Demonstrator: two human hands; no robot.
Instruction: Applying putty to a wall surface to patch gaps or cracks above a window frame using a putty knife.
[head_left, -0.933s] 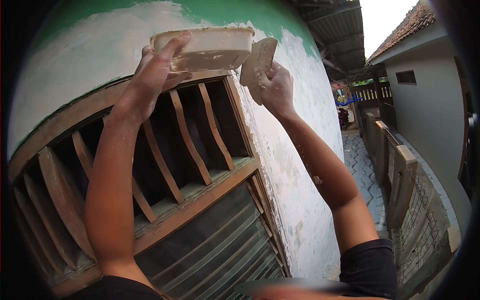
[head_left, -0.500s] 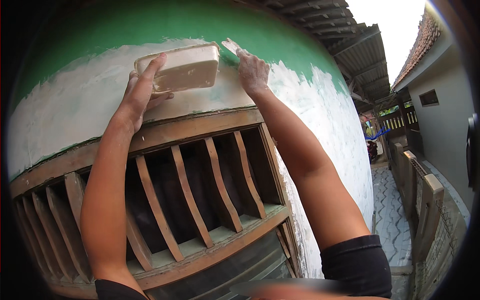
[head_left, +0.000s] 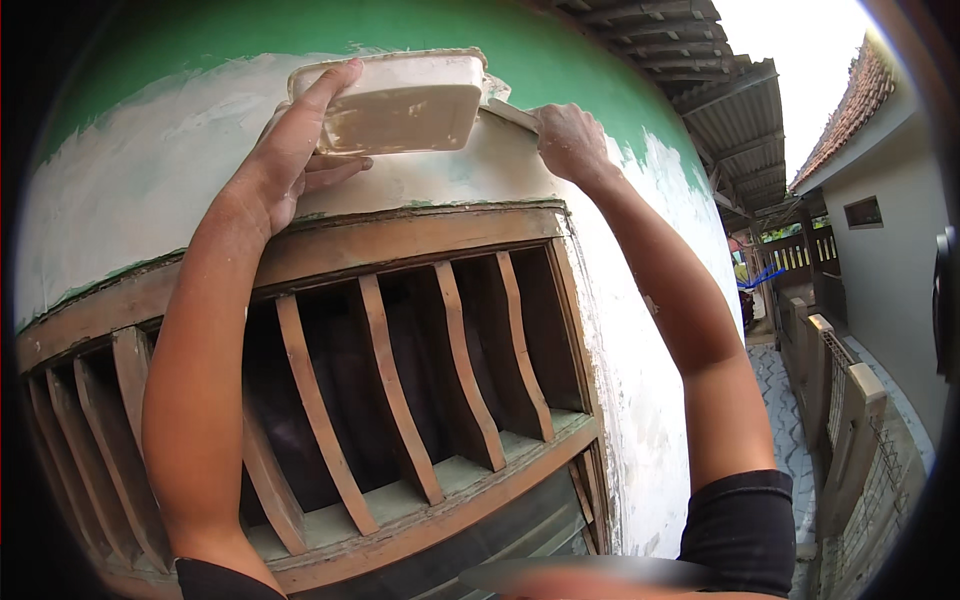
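Observation:
A shallow cream plastic tub (head_left: 405, 115) is raised against the wall, its underside toward me. My left hand (head_left: 300, 140) grips it by the left side, thumb along the near wall and fingers underneath. To its right, my right hand (head_left: 572, 140) is closed around a putty knife (head_left: 510, 113), whose blade points left toward the tub's right rim. White paste sits at the blade's tip beside the tub's corner. Both hands are smeared with white. Behind them the green wall (head_left: 420, 25) carries a broad band of white filler (head_left: 130, 170).
Below the hands is a brown wooden window frame (head_left: 400, 232) with upright slats and dark gaps. A corrugated roof (head_left: 740, 120) overhangs at upper right. Farther right run a tiled walkway (head_left: 775, 400), a low fence with posts (head_left: 855, 420) and a grey building (head_left: 890, 260).
The tub has moved up and to the right with my left hand. My right hand has shifted right, and its putty knife now lies level beside the tub's rim rather than pointing upward.

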